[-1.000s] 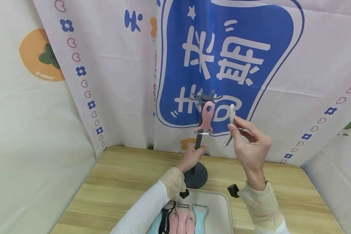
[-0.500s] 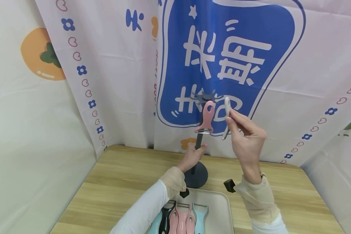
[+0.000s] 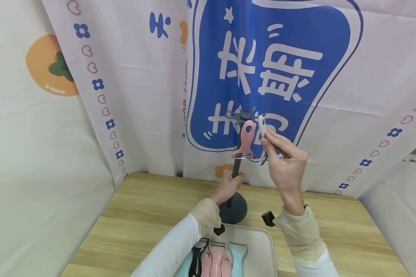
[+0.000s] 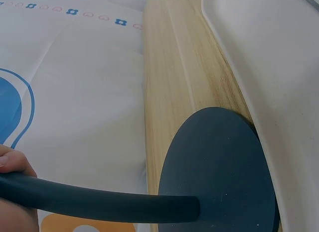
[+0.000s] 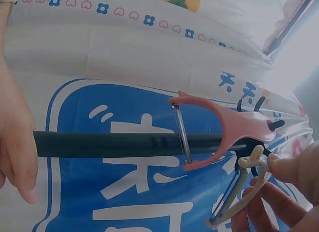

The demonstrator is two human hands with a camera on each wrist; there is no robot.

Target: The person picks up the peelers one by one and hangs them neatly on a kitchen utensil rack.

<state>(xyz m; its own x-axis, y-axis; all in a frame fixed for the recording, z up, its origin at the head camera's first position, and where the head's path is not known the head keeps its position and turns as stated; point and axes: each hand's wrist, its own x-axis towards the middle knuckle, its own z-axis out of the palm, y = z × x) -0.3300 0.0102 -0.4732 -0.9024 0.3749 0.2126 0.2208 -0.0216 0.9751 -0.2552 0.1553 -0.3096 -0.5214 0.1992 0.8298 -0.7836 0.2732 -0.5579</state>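
Note:
My left hand grips the pole of a dark stand whose round base rests on the wooden table. A ring of hooks tops the stand. From one hook hangs a pink peeler, handle up and blade down. My right hand pinches a white peeler by its handle between thumb and fingers, just right of the pink one. In the right wrist view the white peeler lies close to the hooks; whether it touches one I cannot tell.
A beige tray stands in front of the base, partly behind my left sleeve. In it lie a black peeler, several pink peelers and light blue peelers. A printed cloth hangs behind the table.
My right hand has carried the white peeler leftward and slightly up, towards the hooks. The left hand stays on the pole, and the pink peeler hangs as before.

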